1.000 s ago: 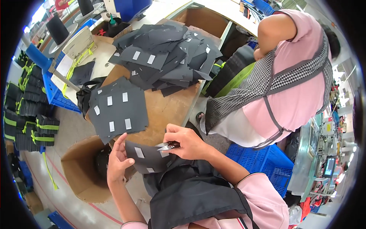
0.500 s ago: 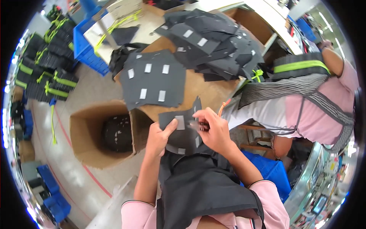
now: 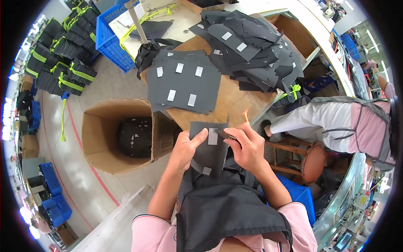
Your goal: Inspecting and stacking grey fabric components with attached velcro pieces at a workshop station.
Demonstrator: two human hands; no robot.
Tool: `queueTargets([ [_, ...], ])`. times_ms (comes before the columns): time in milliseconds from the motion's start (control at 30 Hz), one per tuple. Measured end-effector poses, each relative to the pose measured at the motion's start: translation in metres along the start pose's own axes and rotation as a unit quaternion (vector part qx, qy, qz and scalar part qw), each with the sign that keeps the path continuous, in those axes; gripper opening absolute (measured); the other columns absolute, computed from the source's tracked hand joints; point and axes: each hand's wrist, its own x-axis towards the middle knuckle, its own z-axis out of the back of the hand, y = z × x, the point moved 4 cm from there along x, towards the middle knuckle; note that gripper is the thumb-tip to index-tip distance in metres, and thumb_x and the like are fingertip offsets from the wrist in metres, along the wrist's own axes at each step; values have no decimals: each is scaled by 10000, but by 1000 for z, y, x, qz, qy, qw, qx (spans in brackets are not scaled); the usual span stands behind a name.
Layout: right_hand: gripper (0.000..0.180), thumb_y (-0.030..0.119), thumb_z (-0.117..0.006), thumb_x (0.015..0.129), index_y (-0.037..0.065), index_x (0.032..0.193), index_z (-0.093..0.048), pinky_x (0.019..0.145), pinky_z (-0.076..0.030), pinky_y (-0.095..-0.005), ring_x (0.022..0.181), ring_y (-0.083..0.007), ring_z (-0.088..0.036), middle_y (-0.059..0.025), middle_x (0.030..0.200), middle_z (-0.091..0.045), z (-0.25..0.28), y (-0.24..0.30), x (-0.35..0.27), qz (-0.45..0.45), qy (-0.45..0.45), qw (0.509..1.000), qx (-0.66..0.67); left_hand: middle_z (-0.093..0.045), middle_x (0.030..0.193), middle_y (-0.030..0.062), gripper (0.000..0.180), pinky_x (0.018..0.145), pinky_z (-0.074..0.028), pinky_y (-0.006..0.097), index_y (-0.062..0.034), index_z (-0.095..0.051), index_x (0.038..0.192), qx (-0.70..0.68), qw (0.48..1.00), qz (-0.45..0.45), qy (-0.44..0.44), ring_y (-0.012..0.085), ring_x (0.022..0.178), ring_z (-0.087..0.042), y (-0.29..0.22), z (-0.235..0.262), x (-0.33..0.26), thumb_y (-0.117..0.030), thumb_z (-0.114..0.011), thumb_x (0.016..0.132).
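Black fabric panel [image 3: 208, 151] pinched between left hand [image 3: 184, 149] and right hand [image 3: 247, 147], seemingly peeling.

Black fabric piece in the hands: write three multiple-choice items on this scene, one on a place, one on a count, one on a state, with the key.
1. Where is the open cardboard box?
A. On the floor, to the person's left
B. On the wooden table
C. On the round stool

2. How many white patches show on the top sheet of the flat stack on the table?
A. One
B. Four
C. Nine

3. How is the black fabric piece held?
A. Lying loose on the table
B. By the right hand alone
C. By both hands

Key: 1 A, the box stands on the floor left of the table. 2 B, four patches show. 3 C, the left hand and right hand both pinch it.
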Motion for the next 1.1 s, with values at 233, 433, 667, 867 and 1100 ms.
queueTargets([
  [233, 264, 79, -692, 680, 68, 930, -608, 508, -418, -307, 565, -220, -524, -48, 721, -523, 8, 5, -7, 2, -23, 1000, -8, -640, 887, 78, 278, 712, -476, 261, 19, -608, 960, 15, 1000, 6, 0, 128, 786, -597, 1, -4, -1, -242, -600, 866],
  [433, 265, 83, -694, 668, 63, 916, -605, 513, -415, -299, 573, -216, -524, -47, 724, -528, 8, 6, -1, 13, 4, 999, -38, -639, 887, 75, 281, 708, -469, 259, 23, -611, 952, 46, 999, -4, -8, 123, 789, -590, -3, -8, -2, -247, -587, 875],
  [667, 250, 87, -690, 668, 64, 891, -579, 524, -423, -307, 583, -225, -531, -51, 726, -521, 12, 2, 1, 1, 35, 999, -13, -638, 889, 73, 298, 712, -462, 254, 25, -615, 947, 66, 998, 1, -10, 118, 792, -586, -3, -8, -4, -263, -576, 881],
  [867, 244, 99, -693, 670, 74, 880, -572, 515, -422, -317, 594, -232, -534, -50, 729, -512, 10, -2, 4, 2, 58, 998, 6, -637, 890, 79, 304, 712, -464, 256, 31, -612, 954, 70, 997, 5, -14, 120, 793, -586, -5, -5, -4, -261, -580, 876],
  [1100, 242, 96, -694, 668, 81, 879, -574, 508, -419, -316, 596, -226, -535, -47, 731, -508, 9, -4, 1, -26, 62, 997, 30, -616, 828, 43, 342, 658, -438, 241, 22, -618, 929, 88, 996, 0, -23, 91, 731, -539, -2, -7, -5, -313, -586, 871],
])
